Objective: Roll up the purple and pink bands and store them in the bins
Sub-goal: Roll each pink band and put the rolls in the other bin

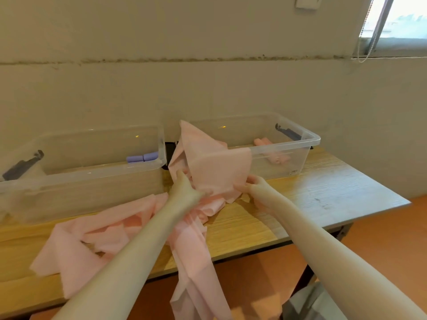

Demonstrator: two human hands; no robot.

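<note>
Left hand: the left hand [184, 188] is gripping a bunched fold of the pink band [208, 167], thumb up, fingers curled into the cloth.
Right hand: the right hand [251, 184] is pinching the same band at its lower right edge; its fingertips are partly hidden by the fabric, so the exact pinch is probably thumb against forefinger.
Pink band: thin, matte, limp sheet, rising as a peaked flap just beyond both hands and draping over the near rim of the right bin [307, 144]; the rest is trailing back under the left forearm, lying crumpled on the table [312, 188] and hanging past the front edge.
Bins: two clear, smooth plastic tubs with rounded rims are standing side by side beyond the hands; the left bin [92, 174] is sitting beyond and left of the left hand.
Stored rolls: two purple rolls [142, 157] are lying in the left bin's right corner; pink rolls [262, 142] are lying in the right bin.
Open room: bare wood-grain tabletop is stretching right of the right hand to the table's corner.
</note>
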